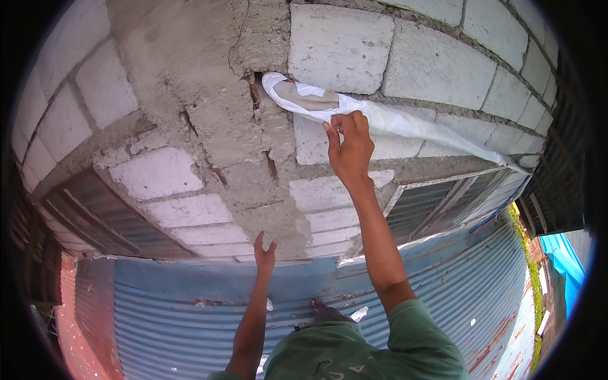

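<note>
The long white wrapping (424, 130) lay along the pale block wall (339, 47), to the right of the grey cement column (190, 57). Its open end sat in front of the column's right edge, and its long axis ran off rightward and slightly down from the column. The right hand (349, 142), just right of the column, was the nearer one: its grip seemed to pinch the wrapping's lower edge between thumb and fingertips, though the fingers partly hid the contact. From that grip the open end lay up and left, toward the column. The left hand (265, 254), before the column's lower part, held nothing, its grip spread, well apart from the wrapping.
</note>
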Demonstrator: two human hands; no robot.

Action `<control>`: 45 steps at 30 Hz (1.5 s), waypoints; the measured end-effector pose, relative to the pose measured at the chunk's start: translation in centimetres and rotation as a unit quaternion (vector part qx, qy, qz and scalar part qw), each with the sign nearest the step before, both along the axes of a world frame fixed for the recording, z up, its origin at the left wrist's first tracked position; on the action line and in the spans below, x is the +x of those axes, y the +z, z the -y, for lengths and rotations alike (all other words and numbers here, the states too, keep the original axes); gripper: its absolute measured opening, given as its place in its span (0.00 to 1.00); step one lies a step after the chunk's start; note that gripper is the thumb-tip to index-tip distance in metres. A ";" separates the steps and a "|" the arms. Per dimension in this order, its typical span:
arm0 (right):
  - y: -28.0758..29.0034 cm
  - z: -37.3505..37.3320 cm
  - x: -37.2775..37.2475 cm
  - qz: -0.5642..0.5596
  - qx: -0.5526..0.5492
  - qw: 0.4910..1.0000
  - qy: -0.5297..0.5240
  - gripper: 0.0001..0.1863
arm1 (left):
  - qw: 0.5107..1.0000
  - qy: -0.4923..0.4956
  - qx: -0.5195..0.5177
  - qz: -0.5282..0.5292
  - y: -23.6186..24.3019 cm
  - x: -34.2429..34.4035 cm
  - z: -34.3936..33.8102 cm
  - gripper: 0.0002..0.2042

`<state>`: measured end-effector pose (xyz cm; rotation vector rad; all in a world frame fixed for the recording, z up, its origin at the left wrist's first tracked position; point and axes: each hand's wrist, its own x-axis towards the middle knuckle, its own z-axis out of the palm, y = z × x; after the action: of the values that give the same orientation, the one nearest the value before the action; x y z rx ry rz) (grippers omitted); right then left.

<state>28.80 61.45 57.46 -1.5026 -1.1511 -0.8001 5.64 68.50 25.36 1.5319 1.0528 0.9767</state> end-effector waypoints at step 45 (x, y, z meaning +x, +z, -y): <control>6.4 6.1 9.6 -0.027 -0.118 0.990 0.068 0.16 | 0.973 -0.136 0.013 0.186 28.2 22.8 -0.7 0.14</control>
<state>38.42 55.35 63.82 -1.6082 -1.3273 -0.5421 28.47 69.23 53.60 1.3986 0.5520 1.0358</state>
